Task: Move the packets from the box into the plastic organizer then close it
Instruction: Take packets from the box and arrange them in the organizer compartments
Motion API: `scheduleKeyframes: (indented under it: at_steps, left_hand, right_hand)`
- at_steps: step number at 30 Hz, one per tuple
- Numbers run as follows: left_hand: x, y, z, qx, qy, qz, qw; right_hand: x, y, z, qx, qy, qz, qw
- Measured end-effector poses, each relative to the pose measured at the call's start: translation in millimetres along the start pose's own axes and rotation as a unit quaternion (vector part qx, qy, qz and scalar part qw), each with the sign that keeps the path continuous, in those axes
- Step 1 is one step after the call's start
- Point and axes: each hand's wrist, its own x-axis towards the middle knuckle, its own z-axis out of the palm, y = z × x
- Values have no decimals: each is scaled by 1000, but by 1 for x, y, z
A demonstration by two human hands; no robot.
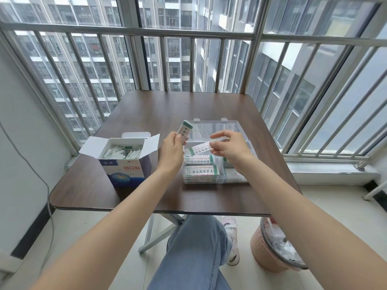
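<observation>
1. Clear, rigid plastic forms the organizer (215,172), which sits on the dark wood-grain surface (146,109) with its hinged lid (217,128) swung open and standing at the far side.
2. Progress: several flat paper packets (199,159) already lie in the organizer's compartments, printed face up. Judged partly complete.
3. Remaining: the cardboard box (125,164), flaps open, just left of the organizer, holds many more white packets (121,152) standing on edge. The lid is not yet closed.
4. The left hand (171,149) is clamped on a small bundle of packets (185,128), held upright above the organizer's left edge.
5. The right hand (228,145) pinches a single packet (200,147) by one end between thumb and fingertips, over the rear compartment.
6. Packets are thin, rectangular, matte strips with green end bands; expect them to flex and slide easily.
</observation>
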Motion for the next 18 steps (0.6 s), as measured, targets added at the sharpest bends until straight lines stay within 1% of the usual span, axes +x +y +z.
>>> scheduleKeyframes:
  at_steps: [2,5,8,12,14,16,17,18]
  left_hand:
    - [0,-1,0,36,19,17,999]
    - [-1,0,1,13,6,30,999]
    - [1,-2,2,-20,-17,27,999]
    - [1,-6,1,-24,-24,23,999]
    - [0,-5,0,-30,-25,21,999]
    - [0,-4,-1,-41,-28,23,999]
    - [0,-4,-2,-51,-30,23,998]
    - [0,-3,-3,-67,-32,19,997]
  right_hand:
    - [-1,4,0,-49,9,-9,999]
    - [1,9,5,-140,28,-41,989]
    - [3,11,12,-272,28,-95,957]
    - [-1,11,18,-410,18,-140,901]
    - [-2,11,20,-446,15,-152,882]
    - [-1,11,19,-463,11,-157,873]
    - [0,10,18,-453,9,-155,878]
    - [1,8,17,-415,4,-148,898]
